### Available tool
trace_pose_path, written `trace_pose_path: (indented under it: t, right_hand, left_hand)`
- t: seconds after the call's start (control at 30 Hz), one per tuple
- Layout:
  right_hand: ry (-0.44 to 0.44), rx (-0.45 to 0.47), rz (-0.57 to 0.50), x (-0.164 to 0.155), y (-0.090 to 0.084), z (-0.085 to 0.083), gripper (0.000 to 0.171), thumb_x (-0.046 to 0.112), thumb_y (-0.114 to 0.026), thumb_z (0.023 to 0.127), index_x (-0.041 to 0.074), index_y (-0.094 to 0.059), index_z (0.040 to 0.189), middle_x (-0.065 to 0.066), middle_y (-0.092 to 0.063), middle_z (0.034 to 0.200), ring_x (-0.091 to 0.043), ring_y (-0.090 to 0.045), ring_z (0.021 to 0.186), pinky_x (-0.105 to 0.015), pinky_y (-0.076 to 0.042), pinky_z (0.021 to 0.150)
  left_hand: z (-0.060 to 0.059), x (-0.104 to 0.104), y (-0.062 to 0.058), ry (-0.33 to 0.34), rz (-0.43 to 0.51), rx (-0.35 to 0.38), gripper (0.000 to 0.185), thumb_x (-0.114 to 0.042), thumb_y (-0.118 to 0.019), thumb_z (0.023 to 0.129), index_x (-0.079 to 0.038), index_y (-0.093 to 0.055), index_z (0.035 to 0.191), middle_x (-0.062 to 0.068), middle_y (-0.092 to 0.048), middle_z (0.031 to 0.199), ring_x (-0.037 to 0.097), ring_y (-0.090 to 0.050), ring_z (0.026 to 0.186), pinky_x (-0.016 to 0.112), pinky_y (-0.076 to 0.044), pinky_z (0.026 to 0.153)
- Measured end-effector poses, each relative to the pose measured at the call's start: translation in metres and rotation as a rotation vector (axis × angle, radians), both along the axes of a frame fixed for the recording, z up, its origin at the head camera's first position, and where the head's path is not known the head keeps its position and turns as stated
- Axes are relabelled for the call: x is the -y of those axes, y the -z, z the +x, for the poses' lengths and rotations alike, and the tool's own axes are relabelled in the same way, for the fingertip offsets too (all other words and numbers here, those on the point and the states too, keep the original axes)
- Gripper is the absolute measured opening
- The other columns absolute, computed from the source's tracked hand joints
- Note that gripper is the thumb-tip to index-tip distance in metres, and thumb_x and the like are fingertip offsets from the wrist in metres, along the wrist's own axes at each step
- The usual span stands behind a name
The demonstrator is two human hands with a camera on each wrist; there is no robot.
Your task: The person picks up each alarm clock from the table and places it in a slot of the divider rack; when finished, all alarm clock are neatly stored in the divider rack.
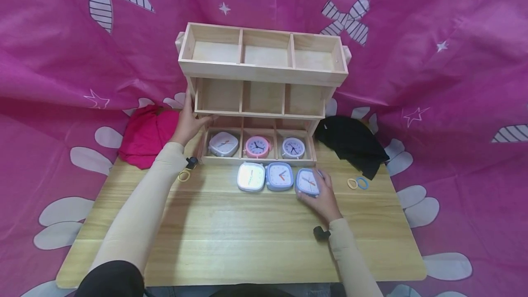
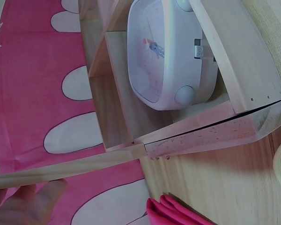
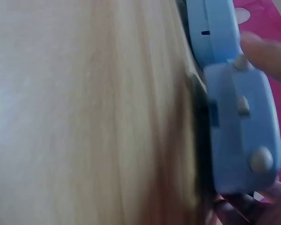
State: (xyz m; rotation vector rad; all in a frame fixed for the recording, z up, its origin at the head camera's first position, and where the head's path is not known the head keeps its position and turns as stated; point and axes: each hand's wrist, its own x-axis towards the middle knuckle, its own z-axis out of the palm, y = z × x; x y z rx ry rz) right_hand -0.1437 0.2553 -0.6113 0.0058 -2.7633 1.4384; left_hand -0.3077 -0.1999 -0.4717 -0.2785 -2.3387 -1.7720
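Note:
A three-tier wooden organizer box (image 1: 264, 71) stands opened out, its tiers stepped one above another. At its left side my left hand (image 1: 188, 125) grips the middle tier's end, thumb along the bottom front edge; in the left wrist view the fingers (image 2: 44, 199) lie against a wooden strip. My right hand (image 1: 326, 198) holds a blue square alarm clock (image 1: 307, 182) at the table, thumb and fingers on opposite sides. Left of it are another blue clock (image 1: 280, 176) and a pale, glare-covered clock (image 1: 250, 177), in a row before the box.
In the bottom tier sit a white square clock (image 1: 223, 144), a round pink clock (image 1: 257, 146) and a round lavender clock (image 1: 293, 148). Red cloth (image 1: 146, 136) lies left, black cloth (image 1: 350, 143) right. Elastic-like rings (image 1: 362, 183) lie on the wooden table (image 1: 247, 242).

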Motion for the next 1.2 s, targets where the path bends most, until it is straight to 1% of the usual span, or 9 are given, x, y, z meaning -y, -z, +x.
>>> trace_pose_path:
  t: [0.23, 0.47, 0.6, 0.7, 0.8, 0.87, 0.97, 1.1, 1.2]
  right_hand:
    - [-0.027, 0.002, 0.029, -0.007, -0.010, 0.015, 0.095, 0.022, -0.092, 0.081, 0.007, -0.045, 0.162, -0.023, -0.041, 0.162, -0.045, -0.043, 0.149, -0.062, -0.032, 0.129]
    - [0.059, -0.068, 0.018, -0.003, -0.010, 0.021, 0.087, 0.020, -0.098, 0.073, 0.008, -0.059, 0.150, -0.018, -0.057, 0.152, -0.039, -0.052, 0.143, -0.055, -0.037, 0.127]
    - [0.117, -0.115, 0.036, -0.001, -0.017, 0.022, 0.079, 0.020, -0.099, 0.071, 0.012, -0.067, 0.143, -0.016, -0.063, 0.146, -0.037, -0.059, 0.136, -0.053, -0.046, 0.119]
    - [0.156, -0.131, 0.007, -0.001, -0.024, 0.022, 0.072, 0.017, -0.099, 0.072, 0.013, -0.071, 0.139, -0.016, -0.066, 0.140, -0.034, -0.065, 0.123, -0.039, -0.056, 0.106]
    - [0.187, -0.166, -0.107, -0.003, -0.033, 0.021, 0.064, 0.009, -0.098, 0.074, 0.008, -0.074, 0.132, -0.017, -0.068, 0.135, -0.030, -0.067, 0.112, -0.022, -0.061, 0.089]
    - [0.198, -0.211, -0.201, -0.003, -0.041, 0.018, 0.058, 0.004, -0.097, 0.074, 0.005, -0.075, 0.128, -0.018, -0.069, 0.133, -0.027, -0.067, 0.108, -0.015, -0.060, 0.085]
    - [0.202, -0.318, -0.320, 0.000, -0.059, 0.011, 0.051, -0.003, -0.094, 0.075, 0.002, -0.077, 0.123, -0.019, -0.070, 0.134, -0.020, -0.066, 0.114, -0.014, -0.060, 0.090]
    - [0.192, -0.491, -0.378, 0.013, -0.088, -0.009, 0.047, -0.006, -0.091, 0.076, 0.000, -0.077, 0.121, -0.020, -0.067, 0.140, -0.012, -0.063, 0.123, -0.017, -0.057, 0.101]
    - [0.192, -0.605, -0.378, 0.025, -0.110, -0.028, 0.048, -0.007, -0.090, 0.076, 0.000, -0.077, 0.122, -0.019, -0.066, 0.143, -0.015, -0.063, 0.128, -0.020, -0.057, 0.105]
  left_hand:
    - [0.004, -0.001, -0.008, -0.003, 0.003, 0.004, 0.126, 0.011, -0.081, 0.087, -0.020, 0.005, 0.173, 0.020, -0.022, 0.177, 0.038, -0.031, 0.160, 0.054, -0.031, 0.132]
    - [0.005, -0.001, -0.009, -0.002, 0.002, -0.003, 0.126, 0.012, -0.080, 0.086, -0.018, 0.005, 0.173, 0.022, -0.021, 0.177, 0.040, -0.030, 0.161, 0.054, -0.030, 0.133]
    - [0.005, -0.001, -0.007, 0.002, 0.007, 0.001, 0.126, 0.012, -0.080, 0.086, -0.019, 0.005, 0.173, 0.022, -0.019, 0.177, 0.040, -0.029, 0.161, 0.056, -0.030, 0.132]
    - [0.005, -0.001, -0.006, 0.001, 0.004, 0.003, 0.126, 0.012, -0.080, 0.086, -0.019, 0.006, 0.173, 0.022, -0.020, 0.177, 0.041, -0.030, 0.160, 0.056, -0.030, 0.132]
    - [0.007, -0.001, -0.007, -0.008, -0.012, 0.006, 0.127, 0.009, -0.082, 0.086, -0.019, 0.006, 0.173, 0.024, -0.022, 0.176, 0.042, -0.030, 0.160, 0.056, -0.029, 0.133]
    - [0.007, -0.001, -0.008, -0.011, -0.019, 0.009, 0.127, 0.009, -0.082, 0.086, -0.019, 0.006, 0.173, 0.025, -0.022, 0.175, 0.044, -0.030, 0.160, 0.057, -0.029, 0.132]
    - [0.006, -0.001, -0.007, -0.013, -0.023, 0.011, 0.126, 0.008, -0.082, 0.087, -0.019, 0.006, 0.173, 0.026, -0.021, 0.175, 0.044, -0.030, 0.159, 0.057, -0.029, 0.132]
    - [-0.002, 0.002, 0.004, -0.017, -0.016, -0.002, 0.127, 0.010, -0.082, 0.086, -0.021, 0.006, 0.173, 0.024, -0.021, 0.176, 0.042, -0.030, 0.160, 0.056, -0.029, 0.133]
    - [-0.012, 0.006, 0.017, -0.019, -0.010, -0.010, 0.130, 0.010, -0.082, 0.085, -0.027, 0.007, 0.173, 0.018, -0.020, 0.178, 0.038, -0.030, 0.161, 0.055, -0.030, 0.132]
